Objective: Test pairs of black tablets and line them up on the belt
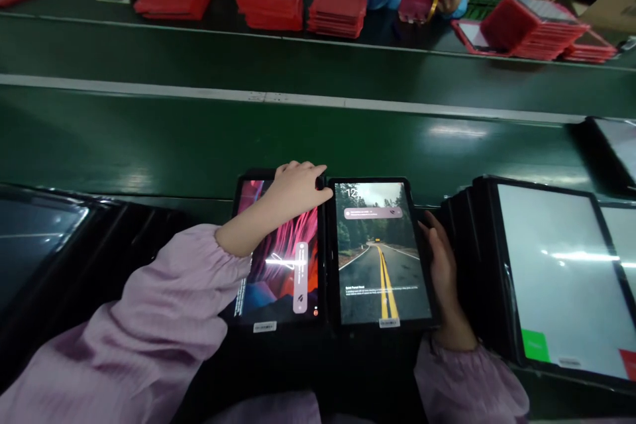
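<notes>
Two lit tablets lie side by side in front of me. My left hand (299, 189) reaches over the top of the left tablet (283, 278), which shows a pink and red picture; its thumb and a finger are apart near the gap between the two. The right tablet (380, 252) shows a forest road with yellow lines. Along that tablet's right edge rests my right hand (441, 262), its fingers partly hidden at the edge. Both tablets carry a small white label at the bottom.
Stacked tablets (559, 265) with pale screens stand at the right, and dark ones (34, 245) at the left. Beyond the green conveyor (199, 132), red-wrapped stacks (271, 0) line the far bench. Two people work there, one in pink sleeves, one in blue.
</notes>
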